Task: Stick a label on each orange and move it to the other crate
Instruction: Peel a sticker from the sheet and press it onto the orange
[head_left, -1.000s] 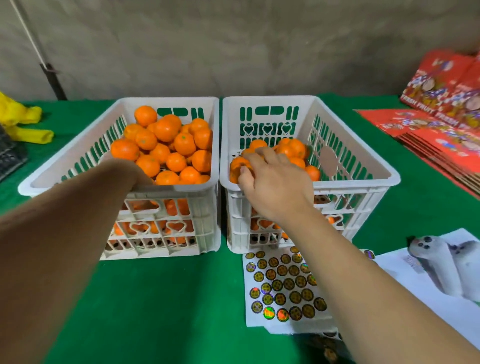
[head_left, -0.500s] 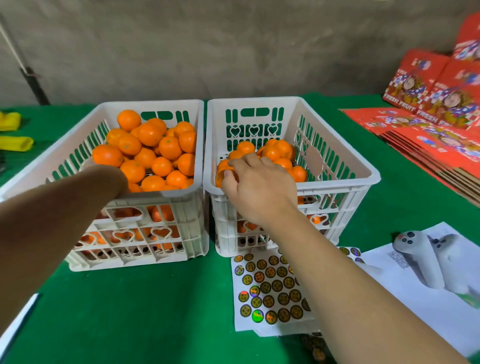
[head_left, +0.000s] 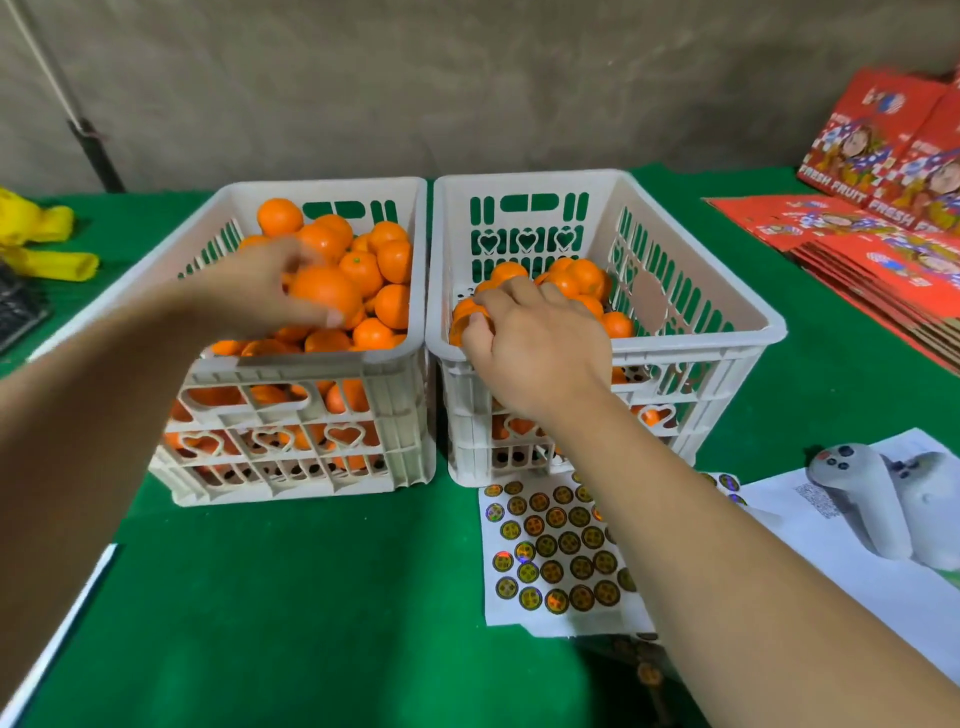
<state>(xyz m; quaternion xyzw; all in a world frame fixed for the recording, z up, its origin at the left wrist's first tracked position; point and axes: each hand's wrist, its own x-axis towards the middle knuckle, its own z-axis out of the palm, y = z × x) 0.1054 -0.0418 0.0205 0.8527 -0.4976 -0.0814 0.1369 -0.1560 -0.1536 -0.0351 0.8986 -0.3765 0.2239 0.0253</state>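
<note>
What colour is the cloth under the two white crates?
Dark green cloth, seen in the head view, under both white slotted plastic crates.

Fruit-packing station: green-covered surface (head_left: 311, 597), two white crates (head_left: 291, 415) of oranges (head_left: 363, 270), sticker sheet (head_left: 550, 556), stacked "FRESH FRUIT" cartons (head_left: 883, 249).

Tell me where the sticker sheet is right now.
The sticker sheet lies flat on the green table, just in front of the right crate, partly under the right forearm.
</note>
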